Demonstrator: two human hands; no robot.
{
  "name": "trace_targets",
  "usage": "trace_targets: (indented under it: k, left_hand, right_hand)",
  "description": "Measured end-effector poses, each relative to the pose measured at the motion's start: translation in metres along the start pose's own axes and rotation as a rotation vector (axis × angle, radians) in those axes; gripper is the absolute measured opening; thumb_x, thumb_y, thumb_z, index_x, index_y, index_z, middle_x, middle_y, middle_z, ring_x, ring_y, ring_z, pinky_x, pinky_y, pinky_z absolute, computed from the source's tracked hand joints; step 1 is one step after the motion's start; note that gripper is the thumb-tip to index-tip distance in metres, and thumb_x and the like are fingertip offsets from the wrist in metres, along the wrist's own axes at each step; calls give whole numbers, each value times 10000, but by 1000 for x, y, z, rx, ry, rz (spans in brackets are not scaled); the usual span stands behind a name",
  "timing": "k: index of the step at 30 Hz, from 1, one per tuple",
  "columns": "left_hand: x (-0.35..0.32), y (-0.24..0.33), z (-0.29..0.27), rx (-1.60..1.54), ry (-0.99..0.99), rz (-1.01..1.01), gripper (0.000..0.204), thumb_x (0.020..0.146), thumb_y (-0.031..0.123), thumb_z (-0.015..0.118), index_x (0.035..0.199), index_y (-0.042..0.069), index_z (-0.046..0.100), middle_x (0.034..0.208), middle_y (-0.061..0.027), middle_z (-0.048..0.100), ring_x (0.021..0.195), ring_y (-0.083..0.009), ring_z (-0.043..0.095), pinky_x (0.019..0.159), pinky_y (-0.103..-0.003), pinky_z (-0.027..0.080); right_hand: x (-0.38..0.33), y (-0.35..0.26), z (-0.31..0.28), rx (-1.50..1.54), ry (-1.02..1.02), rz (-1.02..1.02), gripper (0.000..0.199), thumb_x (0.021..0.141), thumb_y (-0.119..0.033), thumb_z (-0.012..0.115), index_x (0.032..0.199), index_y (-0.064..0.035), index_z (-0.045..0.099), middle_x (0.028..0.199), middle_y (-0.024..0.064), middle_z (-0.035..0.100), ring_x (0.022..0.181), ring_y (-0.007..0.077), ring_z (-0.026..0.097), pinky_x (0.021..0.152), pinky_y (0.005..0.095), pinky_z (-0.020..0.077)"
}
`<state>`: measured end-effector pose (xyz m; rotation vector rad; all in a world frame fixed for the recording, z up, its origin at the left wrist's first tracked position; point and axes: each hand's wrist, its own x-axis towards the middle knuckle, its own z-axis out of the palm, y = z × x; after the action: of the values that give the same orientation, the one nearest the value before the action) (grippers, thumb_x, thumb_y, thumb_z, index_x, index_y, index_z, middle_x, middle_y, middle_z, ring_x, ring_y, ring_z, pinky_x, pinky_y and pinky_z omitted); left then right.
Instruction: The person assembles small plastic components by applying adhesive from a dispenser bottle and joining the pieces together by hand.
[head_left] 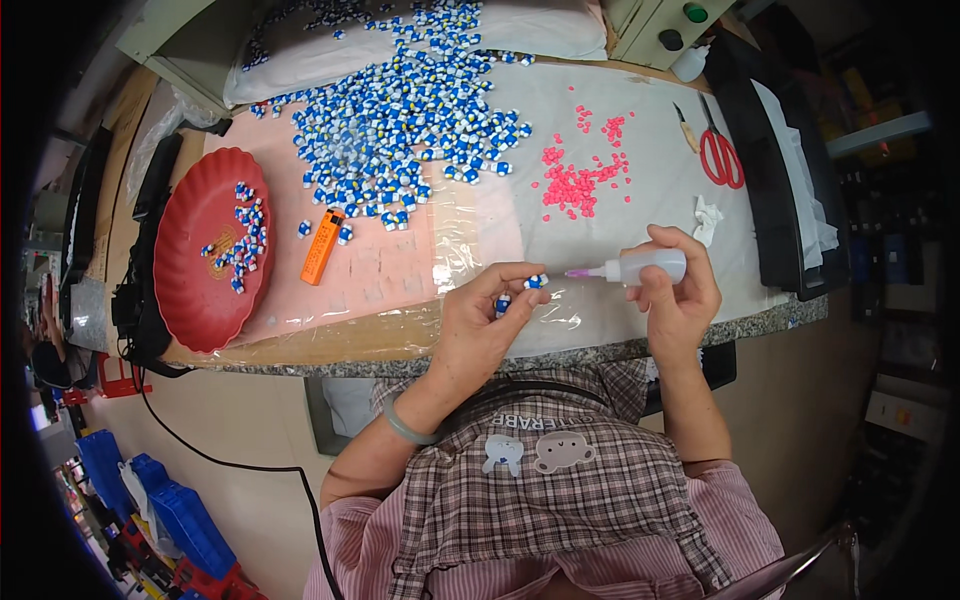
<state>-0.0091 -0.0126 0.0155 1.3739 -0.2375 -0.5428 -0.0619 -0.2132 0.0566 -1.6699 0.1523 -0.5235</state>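
Note:
My left hand (pixel 478 318) is closed on small blue-and-white figurines. One figurine (pixel 536 282) is pinched at the fingertips, and a second blue piece (pixel 502 303) shows against the fingers. My right hand (pixel 682 300) grips a white squeeze bottle (pixel 650 265) lying sideways, its pink nozzle pointing left at the pinched figurine. A thin tip reaches close to that figurine; whether they touch I cannot tell. Beyond my hands, many small pink pieces (pixel 572 188) lie scattered on the white sheet. A large heap of blue-and-white figurines (pixel 380 140) spreads over the far left and middle.
At the left, a red scalloped dish (pixel 180 270) holds several figurines. An orange box cutter (pixel 320 250) lies beside the heap. Red-handled scissors (pixel 720 160), a small pointed knife (pixel 687 130) and crumpled tissue (pixel 707 220) are at the right, near a black tray (pixel 775 225).

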Motion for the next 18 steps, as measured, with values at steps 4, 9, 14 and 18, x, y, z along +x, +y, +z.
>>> trace_targets:
  k: [4, 9, 14, 18]
  left_hand:
    - [-1, -1, 0, 18, 28, -25, 247, 935, 57, 618, 1180, 25, 610, 910, -42, 703, 617, 21, 445, 527, -148, 334]
    - [-1, -1, 0, 44, 5, 8, 244, 936, 61, 617, 1178, 30, 613, 910, -42, 704, 643, 16, 479, 533, -150, 342]
    - [-1, 1, 0, 72, 2, 11, 241, 940, 64, 612, 1179, 32, 615, 912, -43, 704, 671, 11, 503, 542, -150, 349]
    - [-1, 0, 0, 72, 3, 12, 239, 942, 64, 610, 1178, 30, 615, 913, -45, 704, 662, 14, 494, 538, -150, 347]
  right_hand:
    - [20, 11, -13, 309, 35, 149, 319, 860, -56, 686, 1137, -19, 532, 891, 68, 627, 739, 133, 611, 521, 218, 456]
    - [33, 26, -31, 258, 44, 328, 310, 831, -36, 707, 1085, -32, 529, 875, 56, 623, 745, 135, 614, 590, 226, 472]
    - [53, 38, -39, -249, 43, 380, 291, 823, -38, 712, 1081, -34, 579, 866, 48, 630, 746, 133, 612, 649, 247, 470]
    - [65, 45, -35, -710, -27, -80, 142, 790, -37, 718, 907, -14, 641, 831, 73, 623, 716, 196, 618, 641, 296, 469]
